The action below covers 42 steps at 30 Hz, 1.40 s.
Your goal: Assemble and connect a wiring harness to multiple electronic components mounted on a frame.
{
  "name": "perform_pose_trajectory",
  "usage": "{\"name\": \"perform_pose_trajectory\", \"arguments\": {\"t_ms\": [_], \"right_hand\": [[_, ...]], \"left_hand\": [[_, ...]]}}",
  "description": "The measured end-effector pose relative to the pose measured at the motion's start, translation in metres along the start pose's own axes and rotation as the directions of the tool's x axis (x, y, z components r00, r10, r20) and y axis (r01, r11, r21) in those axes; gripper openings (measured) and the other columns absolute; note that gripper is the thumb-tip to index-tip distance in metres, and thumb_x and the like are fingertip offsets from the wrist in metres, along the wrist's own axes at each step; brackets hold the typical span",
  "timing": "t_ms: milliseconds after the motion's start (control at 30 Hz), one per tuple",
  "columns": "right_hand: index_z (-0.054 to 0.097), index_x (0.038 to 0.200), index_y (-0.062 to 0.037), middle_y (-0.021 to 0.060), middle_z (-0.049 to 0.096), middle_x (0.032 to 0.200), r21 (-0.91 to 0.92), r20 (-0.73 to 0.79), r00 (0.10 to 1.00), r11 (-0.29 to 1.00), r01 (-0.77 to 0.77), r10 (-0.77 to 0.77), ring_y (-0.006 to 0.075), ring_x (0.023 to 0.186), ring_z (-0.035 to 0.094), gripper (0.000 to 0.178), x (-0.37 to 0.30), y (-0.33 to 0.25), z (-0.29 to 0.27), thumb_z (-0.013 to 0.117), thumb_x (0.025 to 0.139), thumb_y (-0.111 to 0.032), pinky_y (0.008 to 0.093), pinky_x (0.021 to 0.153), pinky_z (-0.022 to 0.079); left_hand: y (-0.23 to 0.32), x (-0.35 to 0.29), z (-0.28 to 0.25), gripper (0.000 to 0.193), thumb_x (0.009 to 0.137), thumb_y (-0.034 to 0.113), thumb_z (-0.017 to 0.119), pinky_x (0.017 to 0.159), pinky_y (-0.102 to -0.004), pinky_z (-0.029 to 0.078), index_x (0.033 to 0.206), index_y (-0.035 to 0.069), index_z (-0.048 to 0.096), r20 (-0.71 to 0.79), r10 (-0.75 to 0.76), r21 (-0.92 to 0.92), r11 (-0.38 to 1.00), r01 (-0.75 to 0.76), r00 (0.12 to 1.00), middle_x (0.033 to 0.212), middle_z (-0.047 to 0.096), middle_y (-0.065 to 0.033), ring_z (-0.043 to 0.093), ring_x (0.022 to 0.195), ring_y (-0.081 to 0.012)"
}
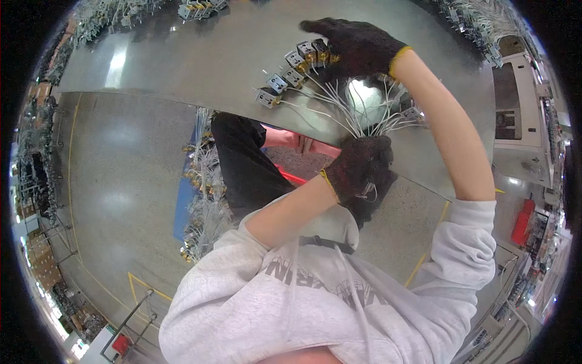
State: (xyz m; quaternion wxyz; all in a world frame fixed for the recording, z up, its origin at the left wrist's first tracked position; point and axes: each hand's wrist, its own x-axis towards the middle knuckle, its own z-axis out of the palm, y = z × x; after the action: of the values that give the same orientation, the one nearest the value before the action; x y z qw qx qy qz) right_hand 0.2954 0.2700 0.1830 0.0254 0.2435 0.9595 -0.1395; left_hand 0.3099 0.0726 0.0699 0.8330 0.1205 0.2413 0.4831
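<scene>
The pale sweatshirt [315, 315] spreads below both hands. The left hand [364, 170] grips gathered white wires [365, 129], which fan out ahead of it over the worktop [182, 73]. The right hand [362, 51], open with fingers spread, is just beside metal blocks [295, 60]. The wires look light and limp, the blocks rigid; the gathered neck seems the surest hold.

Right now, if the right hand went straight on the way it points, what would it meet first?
Probably the small metal connectors, just left of the right hand. Its height above the tabletop is unclear, so it might pass over them.
</scene>
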Motion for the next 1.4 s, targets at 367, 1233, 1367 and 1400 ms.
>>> {"name": "perform_pose_trajectory", "arguments": {"t_ms": [367, 1233, 1367, 1400], "right_hand": [[0.055, 0.124, -0.0107, 0.0121, 0.062, 0.111, 0.0, -0.098, 0.953, 0.957, 0.29, -0.288, 0.0361, 0.098, 0.064, 0.052, 0.018, 0.007, 0.047, 0.073, 0.076, -0.018, 0.044, 0.084, 0.054], [0.056, 0.131, -0.0143, 0.01, 0.063, 0.114, -0.185, -0.064, 0.847, 0.84, 0.51, -0.528, 0.03, 0.106, 0.061, 0.064, 0.031, -0.019, 0.058, 0.078, 0.071, -0.021, 0.0426, 0.091, 0.051], [0.057, 0.128, -0.0141, 0.0088, 0.064, 0.112, -0.227, -0.202, 0.816, 0.837, 0.498, -0.541, 0.0289, 0.106, 0.061, 0.058, 0.019, -0.013, 0.069, 0.076, 0.074, -0.024, 0.0426, 0.09, 0.052], [0.057, 0.128, -0.0139, 0.0086, 0.064, 0.112, -0.252, -0.251, 0.803, 0.837, 0.485, -0.541, 0.0282, 0.107, 0.061, 0.057, 0.018, -0.011, 0.072, 0.076, 0.076, -0.026, 0.0426, 0.09, 0.051]], "left_hand": [[0.003, -0.015, 0.008, 0.01, 0.088, 0.013, 0.058, 0.054, -0.025, 0.043, 0.079, 0.009, 0.056, -0.076, -0.103, -0.297, 0.952, 0.076, 0.992, 0.075, 0.055, -0.0004, 0.053, 0.064, -0.0098], [-0.007, -0.016, 0.015, 0.031, 0.099, 0.029, 0.05, 0.043, -0.0284, 0.029, 0.073, 0.013, 0.052, -0.18, 0.005, -0.163, 0.986, -0.035, 0.984, 0.056, 0.044, 0.0005, 0.037, 0.044, -0.012], [-0.002, -0.017, 0.016, 0.029, 0.098, 0.027, 0.051, 0.044, -0.0279, 0.031, 0.073, 0.012, 0.053, -0.134, 0.037, -0.085, 0.995, -0.048, 0.99, 0.058, 0.045, 0.0, 0.039, 0.045, -0.0124], [0.0, -0.017, 0.019, 0.028, 0.098, 0.026, 0.052, 0.044, -0.0276, 0.032, 0.073, 0.012, 0.052, -0.164, 0.023, -0.097, 0.994, -0.04, 0.986, 0.058, 0.046, -0.0002, 0.039, 0.045, -0.0124]]}}
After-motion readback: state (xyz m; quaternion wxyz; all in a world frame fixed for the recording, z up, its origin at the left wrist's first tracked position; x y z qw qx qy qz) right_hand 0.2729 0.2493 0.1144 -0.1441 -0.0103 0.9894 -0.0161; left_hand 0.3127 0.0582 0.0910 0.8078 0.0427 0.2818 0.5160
